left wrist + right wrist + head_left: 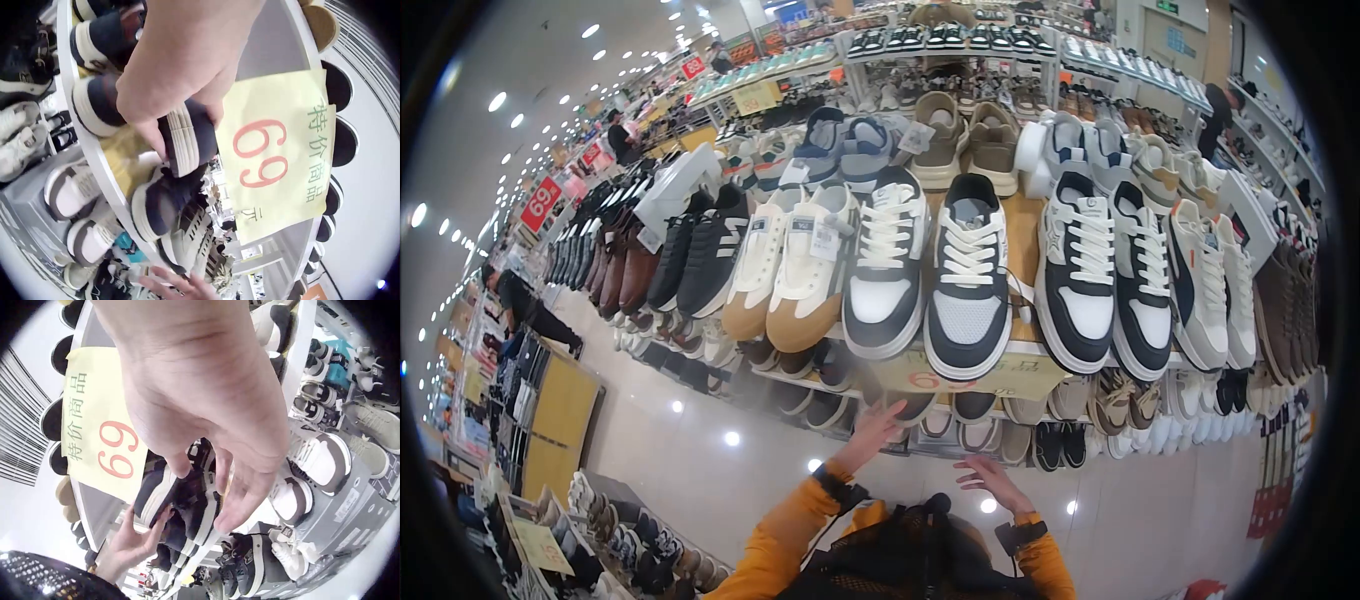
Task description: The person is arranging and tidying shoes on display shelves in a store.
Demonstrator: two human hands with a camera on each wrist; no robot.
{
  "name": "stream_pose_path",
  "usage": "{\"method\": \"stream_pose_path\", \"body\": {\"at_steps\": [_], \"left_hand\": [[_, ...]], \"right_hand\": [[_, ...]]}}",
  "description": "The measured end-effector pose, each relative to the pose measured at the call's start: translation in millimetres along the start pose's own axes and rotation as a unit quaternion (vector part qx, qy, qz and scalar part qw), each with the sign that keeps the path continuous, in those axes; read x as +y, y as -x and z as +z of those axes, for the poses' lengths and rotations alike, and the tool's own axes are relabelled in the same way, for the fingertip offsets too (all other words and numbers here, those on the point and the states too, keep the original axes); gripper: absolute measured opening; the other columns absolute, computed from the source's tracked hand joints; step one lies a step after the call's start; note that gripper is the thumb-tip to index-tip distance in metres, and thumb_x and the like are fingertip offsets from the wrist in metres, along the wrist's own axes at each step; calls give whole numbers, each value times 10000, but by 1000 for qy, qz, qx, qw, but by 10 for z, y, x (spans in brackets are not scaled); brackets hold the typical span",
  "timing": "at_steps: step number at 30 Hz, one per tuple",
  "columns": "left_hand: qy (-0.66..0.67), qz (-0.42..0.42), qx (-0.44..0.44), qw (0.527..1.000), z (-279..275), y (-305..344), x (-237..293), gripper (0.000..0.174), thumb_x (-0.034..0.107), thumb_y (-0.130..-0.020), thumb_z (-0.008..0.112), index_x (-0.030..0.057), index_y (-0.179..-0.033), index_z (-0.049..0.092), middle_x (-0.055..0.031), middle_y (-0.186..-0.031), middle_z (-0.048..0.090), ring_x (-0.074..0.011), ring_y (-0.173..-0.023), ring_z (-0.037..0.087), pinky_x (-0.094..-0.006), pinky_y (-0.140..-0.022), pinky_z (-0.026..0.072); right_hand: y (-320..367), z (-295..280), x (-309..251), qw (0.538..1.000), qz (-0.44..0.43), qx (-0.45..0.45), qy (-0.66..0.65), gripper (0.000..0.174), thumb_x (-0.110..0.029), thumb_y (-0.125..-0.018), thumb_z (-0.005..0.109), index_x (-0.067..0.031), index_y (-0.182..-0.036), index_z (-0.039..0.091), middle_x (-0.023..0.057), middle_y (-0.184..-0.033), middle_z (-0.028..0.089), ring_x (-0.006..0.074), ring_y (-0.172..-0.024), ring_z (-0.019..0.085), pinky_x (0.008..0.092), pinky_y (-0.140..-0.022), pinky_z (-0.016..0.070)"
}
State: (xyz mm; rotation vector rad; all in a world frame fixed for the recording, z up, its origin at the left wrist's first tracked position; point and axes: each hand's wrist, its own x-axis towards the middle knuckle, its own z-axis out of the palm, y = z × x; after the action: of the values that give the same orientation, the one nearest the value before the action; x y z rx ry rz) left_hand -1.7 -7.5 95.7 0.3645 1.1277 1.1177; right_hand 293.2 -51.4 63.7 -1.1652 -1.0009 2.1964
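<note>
A dark shoe with a ribbed white sole edge [181, 145] is pinched between the thumb and fingers of the left hand [181, 69], below a yellow price sign [965, 375]. In the head view the left hand [870, 438] reaches to the lower shelf's front, partly over the shoes there. The right hand [996, 484] is in front of that shelf with fingers spread. In the right wrist view, the right hand [209, 406] hangs over dark shoes [203, 515], fingers bent loosely with nothing between them; the left hand [131, 545] holds the shoe [155, 492] beside it.
Rows of sneakers stand on the upper shelf, with a black-and-white pair [970, 280] above the hands. Tiled floor [700, 440] lies left of the shelf. Another shoe rack [625, 530] is at lower left. A person in dark clothes [530, 305] bends at far left.
</note>
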Motion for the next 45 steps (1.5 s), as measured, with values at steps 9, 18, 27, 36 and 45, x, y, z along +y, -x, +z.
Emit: {"method": "stream_pose_path", "body": {"at_steps": [9,18,27,36,45], "left_hand": [[-188,-70,-7,980,-943,1241,333,665,189,-831,725,65,-1401,405,-55,-1119,619,-98,-894,599,-241,-780,489],[-359,-146,-97,917,-1252,1366,510,734,239,-798,758,58,-1410,396,-84,-1126,631,-155,-943,616,-271,-796,497],[-495,-104,-311,804,-758,461,832,739,279,-791,771,112,-1413,409,-86,-1177,615,-135,-953,603,-284,-782,487],[-243,-10,-262,934,-687,-363,569,744,500,-968,439,43,-1485,163,-190,-1340,477,-236,-1245,458,-338,-1040,367],[-264,-78,-377,884,-1450,260,835,606,458,-1007,347,54,-1452,266,-148,-1389,455,-243,-1262,458,-363,-1087,328]], "right_hand": [[-348,53,108,995,-68,-43,-59,466,-302,-1016,393,-32,-1389,317,155,-1429,349,260,-1260,444,412,-978,468],[-299,122,254,991,-65,-100,61,566,-322,-1002,432,-29,-1444,233,129,-1458,306,239,-1315,358,394,-1045,377],[414,306,-166,969,48,-30,240,978,-455,-822,689,-19,-1485,118,214,-1410,343,284,-1303,353,360,-1073,308],[456,736,521,930,97,37,-353,437,-138,-867,645,-12,-1253,484,122,-1163,590,229,-1130,534,373,-1069,361],[-607,1421,230,888,-50,156,-430,317,-246,-857,668,-108,-1109,534,50,-1089,593,197,-999,535,327,-966,414]]}}
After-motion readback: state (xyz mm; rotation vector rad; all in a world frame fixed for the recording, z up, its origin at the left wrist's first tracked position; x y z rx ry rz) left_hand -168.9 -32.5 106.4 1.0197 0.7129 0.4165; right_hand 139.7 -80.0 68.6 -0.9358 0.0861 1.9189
